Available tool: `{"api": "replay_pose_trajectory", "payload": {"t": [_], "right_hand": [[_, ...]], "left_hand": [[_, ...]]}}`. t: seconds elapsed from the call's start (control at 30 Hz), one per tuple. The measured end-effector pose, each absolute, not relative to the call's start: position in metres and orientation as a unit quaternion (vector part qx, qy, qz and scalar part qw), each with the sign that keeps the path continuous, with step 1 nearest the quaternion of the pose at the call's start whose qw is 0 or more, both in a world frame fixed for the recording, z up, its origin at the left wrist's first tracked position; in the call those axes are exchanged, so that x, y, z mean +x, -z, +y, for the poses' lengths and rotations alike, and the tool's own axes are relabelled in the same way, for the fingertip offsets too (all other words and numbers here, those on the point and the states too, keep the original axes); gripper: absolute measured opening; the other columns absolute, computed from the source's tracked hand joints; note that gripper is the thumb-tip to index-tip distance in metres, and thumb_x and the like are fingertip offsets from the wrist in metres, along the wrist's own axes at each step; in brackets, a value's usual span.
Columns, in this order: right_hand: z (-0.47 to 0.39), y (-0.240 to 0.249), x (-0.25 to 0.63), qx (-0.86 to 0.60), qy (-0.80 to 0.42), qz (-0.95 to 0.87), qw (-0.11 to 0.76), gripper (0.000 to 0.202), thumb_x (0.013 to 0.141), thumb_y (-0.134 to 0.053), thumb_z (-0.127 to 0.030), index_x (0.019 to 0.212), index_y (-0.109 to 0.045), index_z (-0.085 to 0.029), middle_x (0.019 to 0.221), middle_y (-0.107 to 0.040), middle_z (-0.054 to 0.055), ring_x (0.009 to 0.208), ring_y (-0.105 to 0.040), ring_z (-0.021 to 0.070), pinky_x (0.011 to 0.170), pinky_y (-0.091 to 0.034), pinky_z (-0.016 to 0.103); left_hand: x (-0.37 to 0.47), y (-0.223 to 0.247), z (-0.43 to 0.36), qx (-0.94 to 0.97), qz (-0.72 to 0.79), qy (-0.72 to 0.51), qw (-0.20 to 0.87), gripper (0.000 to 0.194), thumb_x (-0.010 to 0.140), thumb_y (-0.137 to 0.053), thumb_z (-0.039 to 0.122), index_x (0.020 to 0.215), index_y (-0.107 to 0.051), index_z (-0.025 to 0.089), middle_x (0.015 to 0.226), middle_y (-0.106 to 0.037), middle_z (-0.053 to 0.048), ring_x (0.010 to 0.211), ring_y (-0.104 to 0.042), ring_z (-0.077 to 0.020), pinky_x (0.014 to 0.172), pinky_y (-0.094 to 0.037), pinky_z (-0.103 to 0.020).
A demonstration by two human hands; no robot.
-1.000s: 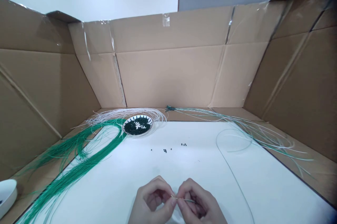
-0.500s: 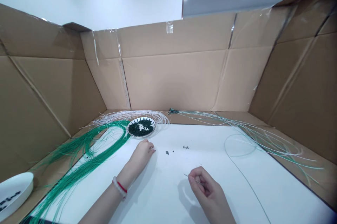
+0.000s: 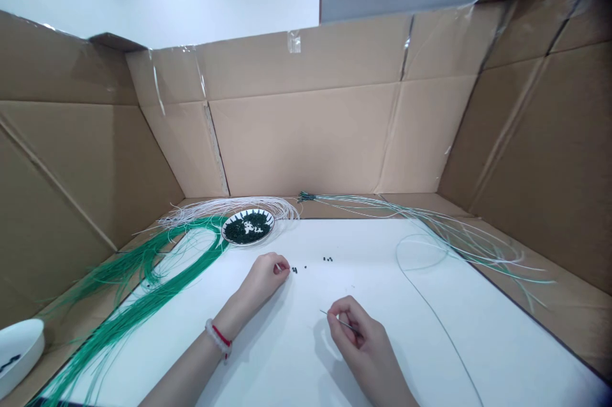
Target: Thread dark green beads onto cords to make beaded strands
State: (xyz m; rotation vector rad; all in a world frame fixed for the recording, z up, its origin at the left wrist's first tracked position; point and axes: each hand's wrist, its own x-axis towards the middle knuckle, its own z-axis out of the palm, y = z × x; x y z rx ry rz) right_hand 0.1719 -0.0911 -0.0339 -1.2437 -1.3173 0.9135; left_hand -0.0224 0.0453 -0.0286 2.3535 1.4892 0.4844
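Observation:
My left hand (image 3: 268, 276) is low over the white board, thumb and index finger pinched together beside a small cluster of black beads (image 3: 294, 270). What lies between those fingertips is too small to make out. My right hand (image 3: 357, 338), nearer to me, grips a thin grey wire (image 3: 324, 312) whose tip sticks out to the left past the fingertips. A single black bead (image 3: 305, 267) and a little group of beads (image 3: 327, 259) lie farther right on the board.
A patterned plate (image 3: 272, 228) of dark green beads stands at the back. Green strands (image 3: 157, 305) and white strands (image 3: 229, 206) spread left; tied strands (image 3: 392, 206) and a long thin cord (image 3: 440, 324) lie right. A white bowl (image 3: 29, 349) sits at left. Cardboard walls (image 3: 306, 133) enclose the board.
My left hand has moved closer to the black bead cluster, its fingertips now beside it. My right hand keeps its grip on the wire. The view has shifted slightly to the right.

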Motion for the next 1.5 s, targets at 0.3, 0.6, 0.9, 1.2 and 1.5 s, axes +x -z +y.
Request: {"api": "replay_pose_trajectory", "payload": {"t": [0.3,0.6,0.9,1.2,1.5], "right_hand": [[-0.091,0.036,0.170,-0.522,-0.372,-0.566,0.518,0.024,0.088,-0.057,-0.043,0.076,-0.053,-0.022,0.058,-0.024,-0.009,0.054,-0.027,0.0131,0.055,-0.022,0.026],[-0.093,0.034,0.170,-0.517,-0.373,-0.576,0.512,0.023,0.089,-0.054,-0.041,0.076,-0.052,-0.022,0.059,-0.023,-0.010,0.054,-0.025,0.0129,0.055,-0.021,0.026],[-0.092,0.039,0.170,-0.519,-0.375,-0.579,0.505,0.022,0.089,-0.054,-0.039,0.077,-0.051,-0.022,0.059,-0.023,-0.010,0.054,-0.026,0.0130,0.055,-0.020,0.027],[-0.092,0.045,0.170,-0.529,-0.363,-0.583,0.499,0.021,0.091,-0.050,-0.040,0.079,-0.051,-0.023,0.061,-0.022,-0.010,0.054,-0.027,0.0135,0.055,-0.021,0.027],[-0.091,0.044,0.170,-0.529,-0.354,-0.584,0.504,0.021,0.090,-0.054,-0.039,0.078,-0.053,-0.022,0.060,-0.025,-0.009,0.054,-0.029,0.0135,0.055,-0.024,0.026]], "left_hand": [[-0.014,0.031,0.044,0.822,0.510,-0.192,0.165,0.018,0.096,-0.063,0.030,0.104,-0.068,0.014,0.101,-0.071,-0.005,0.088,-0.069,-0.0197,0.080,-0.058,-0.040],[-0.017,0.040,0.062,0.856,0.435,-0.201,0.192,0.017,0.096,-0.063,0.028,0.107,-0.067,0.016,0.111,-0.070,-0.007,0.094,-0.068,-0.0209,0.082,-0.058,-0.041],[-0.021,0.043,0.074,0.879,0.386,-0.206,0.191,0.017,0.097,-0.063,0.028,0.106,-0.068,0.015,0.107,-0.071,-0.006,0.092,-0.069,-0.0202,0.081,-0.059,-0.040],[-0.017,0.047,0.074,0.890,0.387,-0.195,0.144,0.019,0.097,-0.062,0.028,0.109,-0.067,0.016,0.112,-0.070,-0.007,0.099,-0.068,-0.0224,0.087,-0.057,-0.044],[-0.012,0.043,0.058,0.859,0.446,-0.201,0.151,0.031,0.096,-0.063,0.031,0.124,-0.061,0.017,0.125,-0.065,-0.010,0.105,-0.066,-0.0256,0.088,-0.057,-0.047]]}}
